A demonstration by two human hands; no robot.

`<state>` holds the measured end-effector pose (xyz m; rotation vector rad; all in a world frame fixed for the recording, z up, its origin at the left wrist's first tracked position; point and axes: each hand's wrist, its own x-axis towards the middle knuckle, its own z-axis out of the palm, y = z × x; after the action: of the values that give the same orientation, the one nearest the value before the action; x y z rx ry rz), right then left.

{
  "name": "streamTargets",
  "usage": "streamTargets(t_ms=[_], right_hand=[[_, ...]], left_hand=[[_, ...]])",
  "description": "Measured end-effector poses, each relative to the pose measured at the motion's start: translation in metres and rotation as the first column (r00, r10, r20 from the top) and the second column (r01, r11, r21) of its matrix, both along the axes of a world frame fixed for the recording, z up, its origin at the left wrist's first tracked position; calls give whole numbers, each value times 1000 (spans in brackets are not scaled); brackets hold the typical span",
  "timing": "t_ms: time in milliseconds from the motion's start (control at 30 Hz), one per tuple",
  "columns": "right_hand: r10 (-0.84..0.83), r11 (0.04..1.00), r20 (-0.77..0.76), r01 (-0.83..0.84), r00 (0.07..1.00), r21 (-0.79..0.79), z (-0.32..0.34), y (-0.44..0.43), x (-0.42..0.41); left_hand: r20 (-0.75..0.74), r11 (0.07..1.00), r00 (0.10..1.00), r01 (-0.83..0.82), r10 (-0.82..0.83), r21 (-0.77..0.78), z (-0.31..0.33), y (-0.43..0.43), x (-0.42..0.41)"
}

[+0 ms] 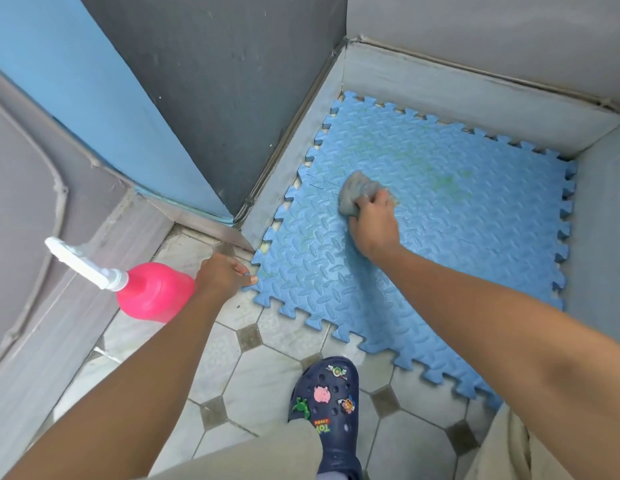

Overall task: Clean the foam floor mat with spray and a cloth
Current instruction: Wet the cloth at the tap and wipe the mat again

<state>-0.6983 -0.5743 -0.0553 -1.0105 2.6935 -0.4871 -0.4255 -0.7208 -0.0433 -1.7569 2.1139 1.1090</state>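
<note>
A blue foam floor mat (440, 216) with puzzle edges lies on the tiled floor in a corner, with faint greenish marks near its middle. My right hand (372, 225) presses a crumpled grey cloth (355, 194) onto the mat's left-centre part. My left hand (223, 275) rests at the mat's near-left corner, fingers curled, with fingertips touching the mat's edge. A pink spray bottle (156, 292) with a white trigger head (79, 261) stands on the floor just left of my left hand, apart from it.
Grey skirting and walls (474, 88) close in the mat at the back and right. A blue and dark grey wall corner (183, 116) juts in on the left. My foot in a dark blue clog (327, 410) stands on the tiles (232, 368) before the mat.
</note>
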Motion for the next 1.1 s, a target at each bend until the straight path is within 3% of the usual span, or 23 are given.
streamTargets(t_ms=[133, 233, 333, 400, 467, 567, 633, 700, 767, 833, 933, 1000, 1100], right_hand=[[361, 932, -8, -361, 932, -2, 9, -6, 89], [640, 768, -7, -640, 768, 14, 12, 20, 115], [791, 606, 43, -791, 611, 86, 16, 60, 91], [790, 592, 73, -789, 608, 163, 21, 88, 60], [722, 663, 72, -718, 688, 209, 26, 109, 23], [448, 862, 34, -442, 894, 248, 26, 114, -31], [194, 958, 3, -190, 981, 215, 23, 102, -48], [50, 983, -26, -45, 998, 179, 15, 81, -42], [7, 991, -18, -5, 1000, 136, 9, 58, -19], [46, 994, 7, -47, 999, 99, 4, 39, 9], [244, 967, 16, -244, 970, 68, 1, 30, 54], [421, 905, -2, -420, 907, 73, 3, 37, 81], [645, 758, 22, -644, 763, 104, 4, 56, 88]], left_hand=[[-11, 1000, 1000, -15, 15, 20, 3, -1, 2], [-34, 998, 999, -25, 27, 56, 5, -2, 4], [-7, 998, 1000, -29, 29, 63, 11, -1, 1], [6, 998, 1000, -26, 26, 64, 15, 0, -2], [2, 997, 1000, -29, 29, 69, 16, 1, -3], [-15, 997, 999, -40, 41, 61, 15, 1, -1], [-14, 998, 999, -31, 32, 50, 13, 1, -2], [-6, 999, 1000, -9, 10, 33, 11, 2, -3], [3, 1000, 1000, 11, -11, 17, 10, 2, -5], [15, 999, 999, 27, -28, 17, 9, 2, -8], [66, 998, 996, 56, -56, 1, 6, 2, -15], [135, 995, 987, 94, -89, -35, 10, 4, -22], [338, 946, 901, 313, -270, -78, 20, 16, -39]])
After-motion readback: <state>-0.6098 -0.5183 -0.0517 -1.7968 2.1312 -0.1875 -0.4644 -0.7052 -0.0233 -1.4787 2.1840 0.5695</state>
